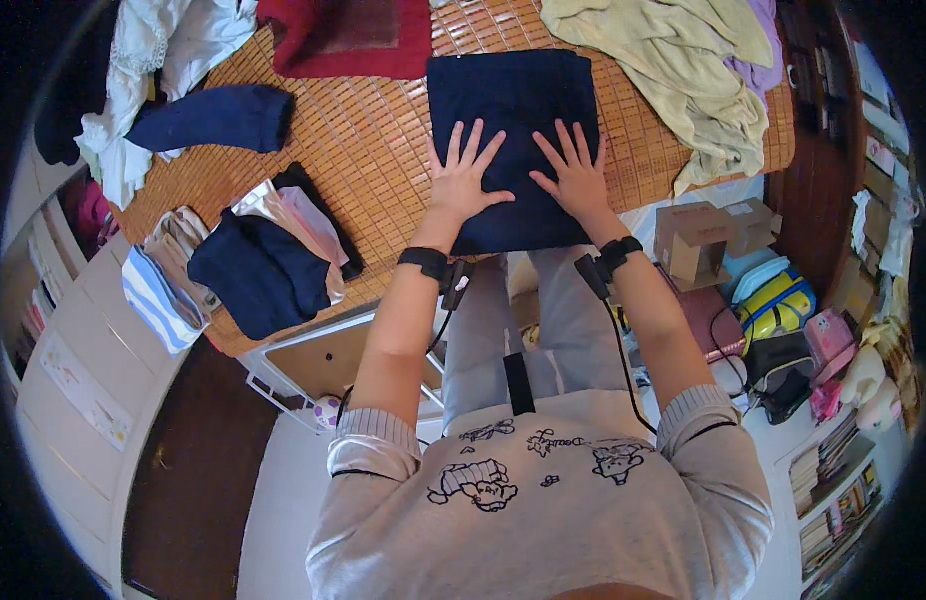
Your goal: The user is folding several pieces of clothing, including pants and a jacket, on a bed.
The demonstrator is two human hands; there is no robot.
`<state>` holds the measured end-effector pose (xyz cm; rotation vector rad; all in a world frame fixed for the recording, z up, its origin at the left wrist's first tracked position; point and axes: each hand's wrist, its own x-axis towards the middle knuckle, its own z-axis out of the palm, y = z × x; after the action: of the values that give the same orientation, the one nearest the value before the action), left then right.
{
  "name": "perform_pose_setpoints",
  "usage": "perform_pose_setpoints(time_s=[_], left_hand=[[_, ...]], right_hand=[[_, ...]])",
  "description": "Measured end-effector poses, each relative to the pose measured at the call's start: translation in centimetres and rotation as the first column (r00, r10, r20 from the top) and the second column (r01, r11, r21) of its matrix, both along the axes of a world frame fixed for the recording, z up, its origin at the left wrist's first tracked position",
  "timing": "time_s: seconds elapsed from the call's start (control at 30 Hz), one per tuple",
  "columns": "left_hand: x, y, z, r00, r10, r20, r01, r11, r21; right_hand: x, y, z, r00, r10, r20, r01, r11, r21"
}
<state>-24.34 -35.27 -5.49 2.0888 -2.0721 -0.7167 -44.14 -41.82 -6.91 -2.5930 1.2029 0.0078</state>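
A tan woven mat (358, 135) spreads before me, and the folded navy cloth (518, 95) lies on it, at the near edge; my left hand (462, 187) and right hand (582, 183) rest on that cloth (palms down, spread wide), apart.

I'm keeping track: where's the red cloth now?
In the head view, the red cloth lies at the top, left of centre, beside the dark folded cloth under the left hand and right hand.

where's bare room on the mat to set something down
The widest bare patch of mat lies below the red cloth, between the central navy cloth and the folded pile. A smaller one separates that navy cloth from the yellow cloth. The left end is crowded.
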Motion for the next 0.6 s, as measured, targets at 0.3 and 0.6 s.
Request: perform_pose_setpoints(time_s=[0.3, 0.6], left_hand=[[-3.0, 6.5, 0.3, 0.997, -0.053, 0.048, 0.055, 0.998, -0.037], [-3.1, 9.4, -2.0, 0.992, -0.079, 0.096, 0.084, 0.995, -0.048]], right_hand=[[0.2, 6.6, 0.6, 0.997, -0.007, 0.071, 0.002, 0.997, 0.076], [-0.5, 6.8, -1.0, 0.978, -0.026, 0.207, 0.026, 1.000, 0.007]])
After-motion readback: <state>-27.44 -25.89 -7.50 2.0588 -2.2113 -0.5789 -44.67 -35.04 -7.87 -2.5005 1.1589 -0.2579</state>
